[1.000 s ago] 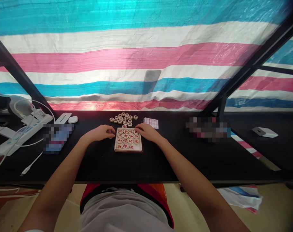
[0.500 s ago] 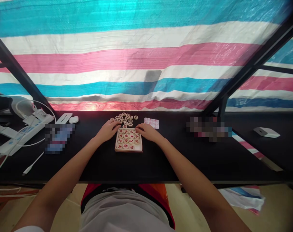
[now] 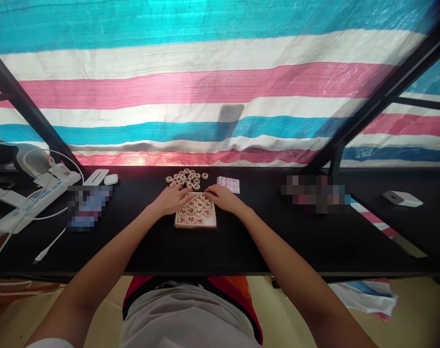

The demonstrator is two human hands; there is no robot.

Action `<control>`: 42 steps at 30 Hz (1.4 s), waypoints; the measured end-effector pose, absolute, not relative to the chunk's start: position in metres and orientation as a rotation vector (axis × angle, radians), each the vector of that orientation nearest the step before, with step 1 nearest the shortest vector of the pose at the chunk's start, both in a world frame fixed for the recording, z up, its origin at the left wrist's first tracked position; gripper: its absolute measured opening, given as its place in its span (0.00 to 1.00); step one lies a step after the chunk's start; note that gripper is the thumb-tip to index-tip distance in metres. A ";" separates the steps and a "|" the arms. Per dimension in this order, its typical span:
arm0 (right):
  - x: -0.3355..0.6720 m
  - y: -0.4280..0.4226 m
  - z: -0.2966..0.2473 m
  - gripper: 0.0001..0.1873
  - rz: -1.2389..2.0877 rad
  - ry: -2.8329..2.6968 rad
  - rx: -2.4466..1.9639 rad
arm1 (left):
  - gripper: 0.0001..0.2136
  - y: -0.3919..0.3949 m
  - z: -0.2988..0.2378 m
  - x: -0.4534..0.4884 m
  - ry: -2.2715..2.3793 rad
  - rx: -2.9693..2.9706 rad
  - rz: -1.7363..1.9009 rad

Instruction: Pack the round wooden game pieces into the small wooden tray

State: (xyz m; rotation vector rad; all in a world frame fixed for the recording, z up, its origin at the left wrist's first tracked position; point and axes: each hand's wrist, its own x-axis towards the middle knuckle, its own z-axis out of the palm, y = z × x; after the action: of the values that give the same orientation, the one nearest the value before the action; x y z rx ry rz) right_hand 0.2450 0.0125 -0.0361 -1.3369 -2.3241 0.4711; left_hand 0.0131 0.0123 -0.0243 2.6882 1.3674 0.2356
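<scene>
A shallow, pale, square box (image 3: 209,221) holds rows of round Chinese chess pieces (image 3: 191,211) with red characters; its lower right corner shows bare floor. My left hand (image 3: 169,199) reaches over the box's far left part, thumb and index finger drawn towards each other. Its fingers hide the pieces there, and whatever lies between the tips is out of sight. At the far right corner my right hand (image 3: 220,195) grips the box, with its fingertips on the rim. Beyond the box, loose pieces with dark characters (image 3: 185,178) lie in a cluster.
A folded white-and-red sheet (image 3: 229,184) lies right of the loose pieces. On the left are a white power strip (image 3: 35,200), cables, a white case (image 3: 111,179) and a blurred item. A white adapter (image 3: 402,198) is far right. Striped sheeting (image 3: 205,87) hangs behind the black desk (image 3: 154,251).
My left hand has moved right, from beside the box to over its far left part. A red piece seen beyond the far edge is now hidden. The box sits slightly further right.
</scene>
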 end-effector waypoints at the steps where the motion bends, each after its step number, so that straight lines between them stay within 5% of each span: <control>1: 0.245 0.013 -0.037 0.13 0.470 -2.324 -1.335 | 0.26 0.013 -0.024 0.013 1.355 2.698 0.234; 24: 0.246 0.013 -0.037 0.14 0.475 -2.336 -1.338 | 0.29 0.011 -0.019 0.015 1.444 2.602 0.129; 42: 0.247 0.012 -0.036 0.14 0.489 -2.341 -1.317 | 0.22 0.006 -0.017 0.001 1.312 2.700 0.585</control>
State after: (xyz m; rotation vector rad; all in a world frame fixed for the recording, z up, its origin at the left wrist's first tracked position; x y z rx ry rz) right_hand 0.2466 0.0124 -0.0361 -1.3172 -2.3414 0.4894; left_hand 0.0013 0.0065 -0.0172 2.6998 1.3116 0.5846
